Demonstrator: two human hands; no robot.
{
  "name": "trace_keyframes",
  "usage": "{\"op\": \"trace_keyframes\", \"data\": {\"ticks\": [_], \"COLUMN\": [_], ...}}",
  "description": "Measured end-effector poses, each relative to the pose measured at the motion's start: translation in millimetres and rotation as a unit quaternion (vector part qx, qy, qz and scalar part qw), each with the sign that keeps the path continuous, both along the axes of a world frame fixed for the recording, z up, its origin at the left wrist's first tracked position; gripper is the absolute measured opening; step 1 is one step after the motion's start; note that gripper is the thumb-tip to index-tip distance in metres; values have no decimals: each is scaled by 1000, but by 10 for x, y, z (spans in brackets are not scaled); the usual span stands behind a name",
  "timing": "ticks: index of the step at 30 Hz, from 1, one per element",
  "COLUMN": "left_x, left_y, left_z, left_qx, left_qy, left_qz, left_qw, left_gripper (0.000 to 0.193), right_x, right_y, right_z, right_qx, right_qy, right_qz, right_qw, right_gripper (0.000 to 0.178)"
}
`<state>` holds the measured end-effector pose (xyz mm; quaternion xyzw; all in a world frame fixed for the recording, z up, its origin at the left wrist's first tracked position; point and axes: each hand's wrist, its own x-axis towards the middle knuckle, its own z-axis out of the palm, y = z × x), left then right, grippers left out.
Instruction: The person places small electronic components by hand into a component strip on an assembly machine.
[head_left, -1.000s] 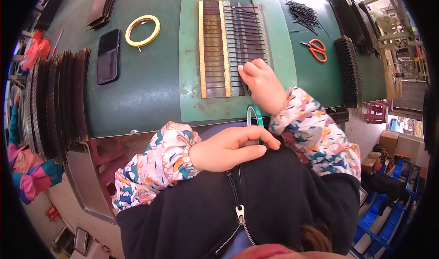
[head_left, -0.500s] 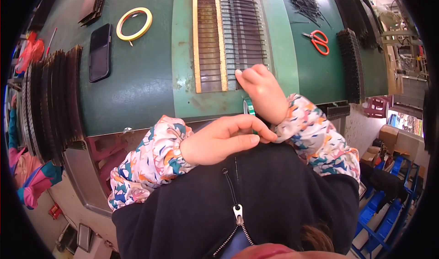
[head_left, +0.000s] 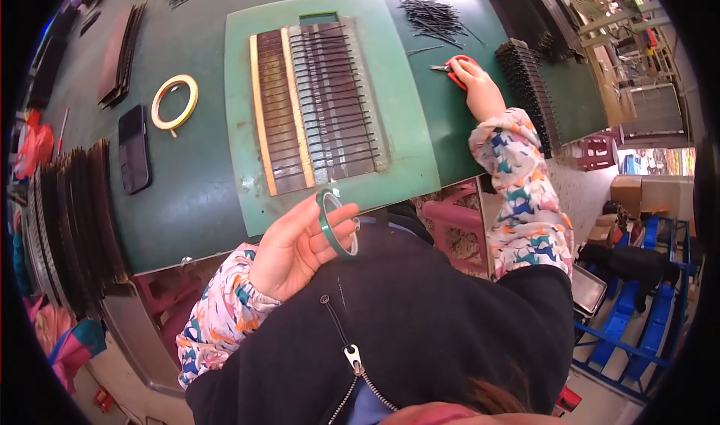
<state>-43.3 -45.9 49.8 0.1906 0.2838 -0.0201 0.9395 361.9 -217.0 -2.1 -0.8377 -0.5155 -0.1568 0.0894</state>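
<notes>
Head view: a green tape roll [head_left: 327, 226] encircles fingers of the left hand [head_left: 283, 256] near the table's front edge, those fingers hiding part of the ring. The left hand is half-curled, palm showing, holding the roll loosely. The right hand [head_left: 482, 93] stretches forward, fingers bent over one pair of red-handled scissors [head_left: 453, 75], partly covering the handles; grip firmness cannot be told. One green board [head_left: 409, 141] lies between; farther left are one yellow tape roll [head_left: 156, 108] and one phone [head_left: 134, 151].
</notes>
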Motion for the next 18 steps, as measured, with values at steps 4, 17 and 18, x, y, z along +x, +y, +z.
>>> {"op": "trace_keyframes", "data": {"ticks": [4, 17, 18], "left_x": [-67, 11, -6], "left_y": [37, 24, 18], "left_z": [-244, -370, -379], "left_qx": [-253, -278, -295], "left_qy": [-9, -79, -81], "left_qz": [40, 8, 12], "left_qw": [967, 957, 952], "left_gripper": [45, 53, 51], "right_x": [-285, -1536, -1539], "right_y": [49, 748, 755], "right_z": [322, 372, 376], "right_qx": [-42, -62, -66], "right_qy": [140, 155, 159], "right_qz": [68, 478, 487], "right_qw": [987, 862, 856], "right_gripper": [48, 43, 43]}}
